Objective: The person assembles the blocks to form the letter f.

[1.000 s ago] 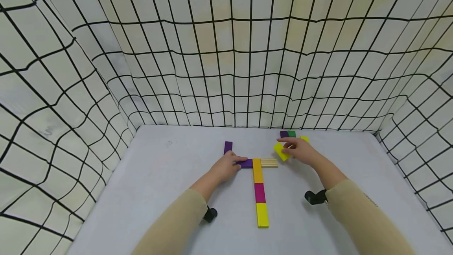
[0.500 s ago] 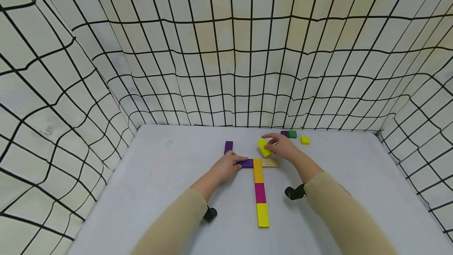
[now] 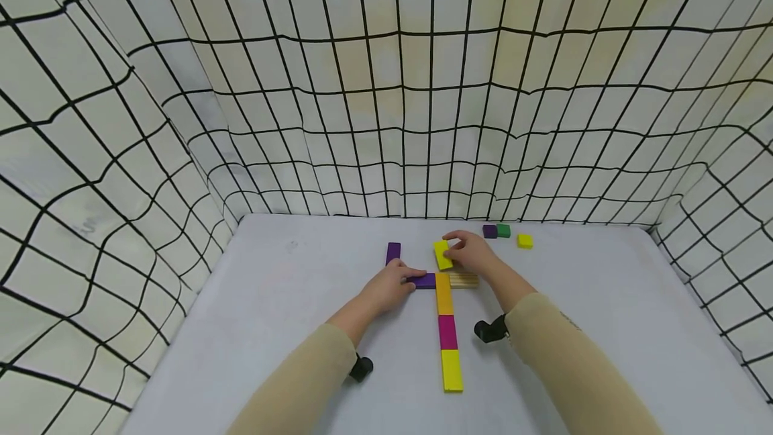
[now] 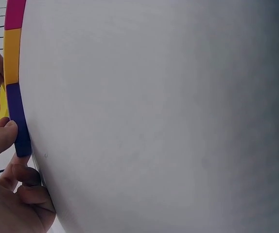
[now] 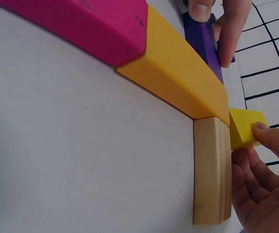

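Note:
My left hand (image 3: 386, 287) pinches a purple block (image 3: 425, 281) between thumb and fingers; the block lies flat on the table, its right end against an orange block (image 3: 443, 295). Just beyond the orange block, my right hand (image 3: 474, 254) holds a yellow block (image 3: 443, 255) by its right side with thumb and fingers. In the right wrist view this yellow block (image 5: 244, 127) shows past the corner where the orange block meets a ridged bare-wood block (image 5: 210, 170). Toward me, a magenta block (image 3: 447, 332) and another yellow block (image 3: 451, 371) continue the line.
A second purple block (image 3: 393, 252) lies beyond my left hand, partly covered by it. At the back right sit a small purple block (image 3: 490, 231), a green one (image 3: 504, 230) and a small yellow one (image 3: 525, 241). Black netting (image 3: 398, 129) hangs around the white table (image 3: 272, 301).
My right hand has carried the yellow block leftward, from right of the wood block to beyond the orange block, turning it more upright in view. The left hand stays on the purple block.

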`<state>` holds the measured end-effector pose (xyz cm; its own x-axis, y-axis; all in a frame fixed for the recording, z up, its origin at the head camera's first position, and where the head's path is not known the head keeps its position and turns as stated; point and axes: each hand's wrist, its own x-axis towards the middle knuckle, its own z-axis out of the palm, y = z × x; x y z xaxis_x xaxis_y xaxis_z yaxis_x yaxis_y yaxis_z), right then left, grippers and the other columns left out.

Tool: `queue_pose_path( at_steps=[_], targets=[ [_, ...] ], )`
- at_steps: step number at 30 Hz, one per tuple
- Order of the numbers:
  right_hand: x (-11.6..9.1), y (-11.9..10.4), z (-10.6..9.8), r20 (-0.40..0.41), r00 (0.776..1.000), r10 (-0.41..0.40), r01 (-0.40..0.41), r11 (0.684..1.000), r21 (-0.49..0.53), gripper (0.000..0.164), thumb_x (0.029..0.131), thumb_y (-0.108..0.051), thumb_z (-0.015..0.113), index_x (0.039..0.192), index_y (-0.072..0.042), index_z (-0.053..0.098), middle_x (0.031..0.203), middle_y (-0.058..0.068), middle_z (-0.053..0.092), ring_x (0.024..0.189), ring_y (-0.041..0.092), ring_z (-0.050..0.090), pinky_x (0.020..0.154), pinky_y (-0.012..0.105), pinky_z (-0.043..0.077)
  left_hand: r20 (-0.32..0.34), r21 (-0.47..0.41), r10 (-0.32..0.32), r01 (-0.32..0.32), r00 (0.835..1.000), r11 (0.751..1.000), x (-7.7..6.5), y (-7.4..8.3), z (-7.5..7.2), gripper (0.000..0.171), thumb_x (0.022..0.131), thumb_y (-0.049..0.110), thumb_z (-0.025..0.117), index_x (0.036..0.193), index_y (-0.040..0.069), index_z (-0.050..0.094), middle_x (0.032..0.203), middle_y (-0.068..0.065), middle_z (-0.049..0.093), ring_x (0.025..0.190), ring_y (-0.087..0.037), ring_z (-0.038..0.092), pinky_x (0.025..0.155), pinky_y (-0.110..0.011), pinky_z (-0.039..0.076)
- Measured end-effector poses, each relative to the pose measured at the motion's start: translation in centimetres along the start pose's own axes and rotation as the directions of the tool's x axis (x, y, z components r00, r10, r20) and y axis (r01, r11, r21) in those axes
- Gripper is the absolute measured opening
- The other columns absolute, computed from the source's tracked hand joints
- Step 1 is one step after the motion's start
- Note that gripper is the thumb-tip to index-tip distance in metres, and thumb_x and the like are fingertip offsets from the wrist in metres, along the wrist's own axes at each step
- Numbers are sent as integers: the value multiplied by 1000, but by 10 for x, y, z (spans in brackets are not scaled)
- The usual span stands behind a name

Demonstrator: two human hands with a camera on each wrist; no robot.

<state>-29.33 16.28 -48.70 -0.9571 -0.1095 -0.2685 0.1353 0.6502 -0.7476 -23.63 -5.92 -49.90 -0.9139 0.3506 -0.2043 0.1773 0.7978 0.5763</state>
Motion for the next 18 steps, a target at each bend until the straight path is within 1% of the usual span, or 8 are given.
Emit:
queue_pose_path(
  at_steps=[5, 9, 14, 18],
  targets=[
    [0, 1, 2, -9, 1000, 22, -22, 1000, -14, 42, 95, -23, 68, 135, -14, 59, 114, 13, 65, 90, 23, 62, 85, 37, 52, -4, -5, -7, 7, 1000, 1000, 0, 1, 1, 36, 100, 23, 60, 134, 33, 64, 112, 0, 49, 101, -19, 52, 96, -37, 48],
    [1, 2, 3, -6, 999, 32, -32, 998, -51, 42, 95, -25, 67, 135, -13, 59, 111, 11, 65, 87, 22, 61, 83, 35, 52, -9, -13, -15, 15, 1000, 1000, 0, 1, 1, 35, 100, 23, 60, 134, 33, 64, 112, 0, 49, 102, -20, 52, 98, -38, 48],
    [2, 3, 5, -17, 999, 28, -30, 992, -123, 41, 95, -29, 67, 132, -13, 61, 115, 12, 64, 94, 25, 57, 87, 39, 49, -10, -21, -12, 12, 1000, 1000, 1, 1, 1, 35, 100, 23, 60, 134, 33, 64, 113, 0, 50, 104, -20, 52, 98, -38, 47],
    [2, 5, 7, -18, 1000, 24, -26, 988, -154, 41, 95, -32, 66, 132, -15, 63, 120, 13, 62, 100, 27, 56, 91, 42, 48, -9, -18, -9, 8, 1000, 1000, 1, 1, 1, 35, 100, 22, 60, 134, 32, 64, 112, 0, 50, 103, -20, 53, 98, -39, 47]
  ],
)
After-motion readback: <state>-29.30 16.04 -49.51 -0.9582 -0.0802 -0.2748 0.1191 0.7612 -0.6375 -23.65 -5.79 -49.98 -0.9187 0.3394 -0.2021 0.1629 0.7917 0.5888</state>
